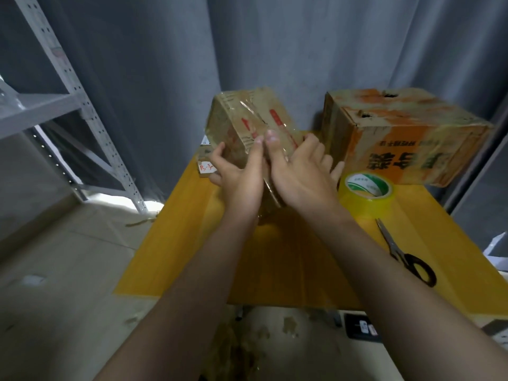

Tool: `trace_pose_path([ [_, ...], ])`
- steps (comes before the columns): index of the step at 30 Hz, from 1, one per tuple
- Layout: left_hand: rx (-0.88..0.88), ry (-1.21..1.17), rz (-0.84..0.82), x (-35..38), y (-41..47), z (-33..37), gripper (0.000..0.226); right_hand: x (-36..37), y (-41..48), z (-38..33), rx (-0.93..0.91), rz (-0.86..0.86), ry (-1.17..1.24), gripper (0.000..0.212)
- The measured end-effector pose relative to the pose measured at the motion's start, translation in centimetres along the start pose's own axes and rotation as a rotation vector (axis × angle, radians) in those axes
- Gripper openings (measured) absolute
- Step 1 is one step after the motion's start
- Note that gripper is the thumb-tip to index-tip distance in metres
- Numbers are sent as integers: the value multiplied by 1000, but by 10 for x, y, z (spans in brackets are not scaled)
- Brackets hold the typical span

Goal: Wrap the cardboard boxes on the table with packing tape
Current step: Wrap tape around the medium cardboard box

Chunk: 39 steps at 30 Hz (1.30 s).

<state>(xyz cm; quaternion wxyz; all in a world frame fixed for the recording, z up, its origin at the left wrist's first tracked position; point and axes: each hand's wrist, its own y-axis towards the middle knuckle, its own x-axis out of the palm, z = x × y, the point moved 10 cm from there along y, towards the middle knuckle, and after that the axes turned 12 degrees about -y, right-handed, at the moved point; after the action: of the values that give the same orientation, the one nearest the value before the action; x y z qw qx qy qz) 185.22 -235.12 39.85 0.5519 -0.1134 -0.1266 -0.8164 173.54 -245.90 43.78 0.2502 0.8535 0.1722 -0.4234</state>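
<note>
a person's two bare forearms reach out over a yellow desk (288,259). both hands hold a small cardboard box (242,119), tilted, with one corner raised, above the far left part of the desk. clear tape glints across its top and red marks show on its near face. the left hand (239,174) has its grip closed on the box's left side, thumb on the near face and fingers curled round the edge. the right hand (299,171) grips the right side, thumb pointing up beside the left thumb. a large cardboard box (406,138) with orange print sits at the far right corner. a roll of packing tape (367,192) lies flat just in front of it. black-handled scissors (404,254) lie near the right edge. a grey curtain (275,50) hangs behind.
</note>
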Motion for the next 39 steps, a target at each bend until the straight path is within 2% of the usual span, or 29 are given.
trace_pose_path([
  [5,115,73,82,3,-11,6,76,-5,-9,-4,-56,92,-24,101],
  [10,225,46,26,9,-18,17,63,-20,-5,7,-84,236,-57,91],
  [12,246,44,-7,12,-20,18,65,-18,-1,18,-84,238,-8,90],
  [16,255,83,-42,16,-22,19,68,-3,11,44,-2,180,125,72],
  [20,266,52,-64,16,-21,23,67,-14,21,60,9,301,289,53],
  [26,199,-16,-129,17,-18,23,77,-26,24,82,39,411,537,63],
  [29,193,-5,-156,17,-15,26,75,-21,24,81,34,345,583,58],
  [31,181,-21,-162,15,-11,29,70,-15,26,79,64,242,673,55],
  [35,93,-77,-190,11,-6,24,57,7,32,69,149,-84,717,58],
  [37,47,-84,-187,10,-5,20,60,19,29,67,171,-255,769,63],
  [39,11,-81,-204,12,-3,16,69,28,25,65,149,-356,842,65],
])
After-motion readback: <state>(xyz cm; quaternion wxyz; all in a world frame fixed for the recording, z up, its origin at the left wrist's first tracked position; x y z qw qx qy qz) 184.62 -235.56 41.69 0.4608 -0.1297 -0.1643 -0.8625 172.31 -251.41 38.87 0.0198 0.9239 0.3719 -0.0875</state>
